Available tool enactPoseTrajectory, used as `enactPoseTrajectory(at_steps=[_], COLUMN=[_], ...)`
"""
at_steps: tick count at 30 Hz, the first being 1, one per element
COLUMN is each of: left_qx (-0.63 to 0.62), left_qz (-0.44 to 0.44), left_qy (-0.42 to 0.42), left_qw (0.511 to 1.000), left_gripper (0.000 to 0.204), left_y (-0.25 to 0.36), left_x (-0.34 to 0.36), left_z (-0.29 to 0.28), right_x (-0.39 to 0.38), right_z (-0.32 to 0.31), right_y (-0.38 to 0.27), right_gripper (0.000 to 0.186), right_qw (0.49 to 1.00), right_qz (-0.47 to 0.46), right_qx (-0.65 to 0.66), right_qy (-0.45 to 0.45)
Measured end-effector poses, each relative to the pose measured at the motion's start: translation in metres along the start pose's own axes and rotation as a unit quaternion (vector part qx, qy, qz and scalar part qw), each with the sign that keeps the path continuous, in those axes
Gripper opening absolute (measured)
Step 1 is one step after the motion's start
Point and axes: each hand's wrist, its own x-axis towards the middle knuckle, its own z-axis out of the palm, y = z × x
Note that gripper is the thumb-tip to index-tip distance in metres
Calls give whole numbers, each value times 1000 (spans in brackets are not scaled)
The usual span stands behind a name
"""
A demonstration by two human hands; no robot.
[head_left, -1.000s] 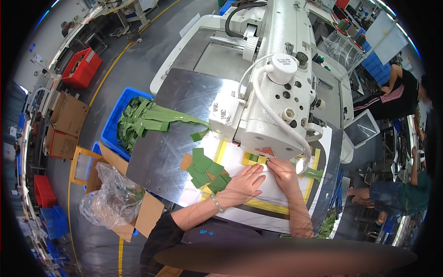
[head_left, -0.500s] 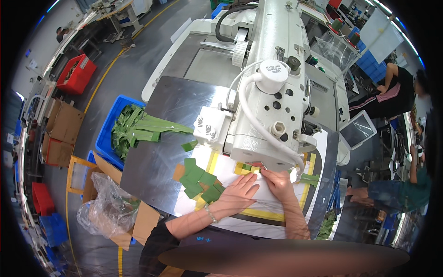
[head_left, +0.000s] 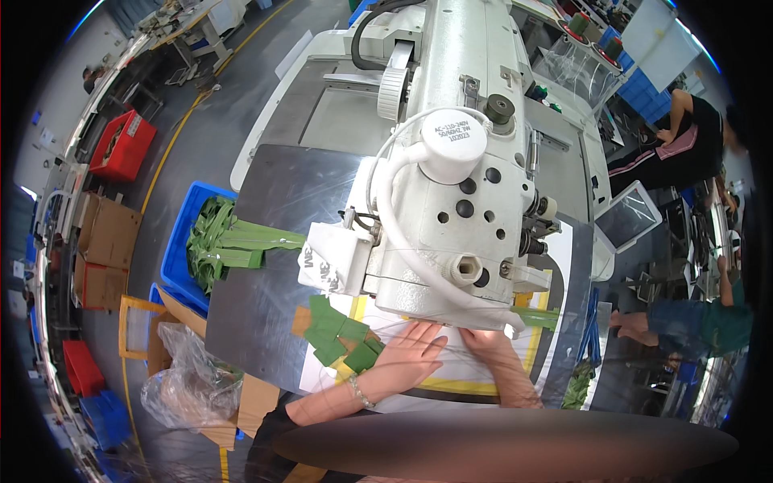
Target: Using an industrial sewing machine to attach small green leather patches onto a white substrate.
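the white industrial sewing machine [head_left: 475,233] is cut off at twelve o'clock, and its head hides the fingertips of the right hand [head_left: 487,344]; whether those of the left hand [head_left: 409,354] reach beneath it cannot be told. toward nine o'clock, the inner ends of the green strips [head_left: 241,235] vanish behind a white box [head_left: 334,258]. at eight, a crumpled clear bag [head_left: 193,382] obscures the carton's [head_left: 258,406] contents. toward six, a blurred dark oval [head_left: 499,443] covers part of the wearer. between two and three, a co-worker's [head_left: 684,149] head is blurred.
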Motion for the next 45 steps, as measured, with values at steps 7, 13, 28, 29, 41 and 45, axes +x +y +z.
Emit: enactPoseTrajectory(at_steps=[7, 13, 28, 29, 41, 45], left_qx=[-8, -3, 25, 18, 8, -2], left_qz=[-20, -6, -14, -2, -2, -4], left_qy=[18, 34, 41, 42, 34, 23], left_qw=[1000, 999, 999, 999, 999, 1000], left_gripper=[43, 43, 42, 42, 39, 39], left_y=[6, 6, 4, 4, 1, -1], left_x=[-4, -3, -10, -4, -4, -5], left_z=[-7, -8, -8, -6, -5, -1], right_x=[13, 8, 39, 38, 33, 21], right_z=[-9, -7, 7, 6, 33, 42], right_y=[-12, -8, 10, 19, 57, 71], right_gripper=[18, 17, 33, 33, 34, 28], right_qw=[1000, 995, 981, 983, 859, 792], right_qz=[-16, -49, -60, -52, 119, 225], right_qx=[-23, -82, 133, 121, 360, 482], right_qy=[-2, 5, -129, -128, -344, -299])
